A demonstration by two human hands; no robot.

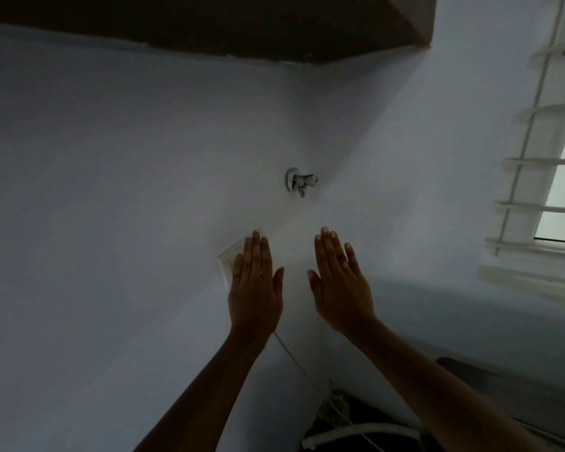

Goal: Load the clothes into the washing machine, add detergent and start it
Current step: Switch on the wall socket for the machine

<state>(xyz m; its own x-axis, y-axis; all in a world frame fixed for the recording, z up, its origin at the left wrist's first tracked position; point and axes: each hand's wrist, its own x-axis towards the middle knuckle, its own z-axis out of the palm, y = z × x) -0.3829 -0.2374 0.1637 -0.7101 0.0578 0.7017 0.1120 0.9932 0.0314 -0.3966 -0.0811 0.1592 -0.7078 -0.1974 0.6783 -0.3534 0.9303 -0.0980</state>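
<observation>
Both my hands are raised flat in front of a pale wall, backs toward me, fingers straight and empty. My left hand [255, 285] partly covers a white wall switch plate [230, 256]. My right hand [340, 282], with a gold ring on one finger, is held just right of it. A white curved edge of what may be the washing machine [356, 432] shows at the bottom, dim and mostly cut off. No clothes or detergent are in view.
A white water tap [302, 181] sticks out of the wall above my hands. A white cable [294, 357] runs down from the switch plate. A barred window [548, 164] is on the right wall. A dark overhead shelf [209, 21] spans the top.
</observation>
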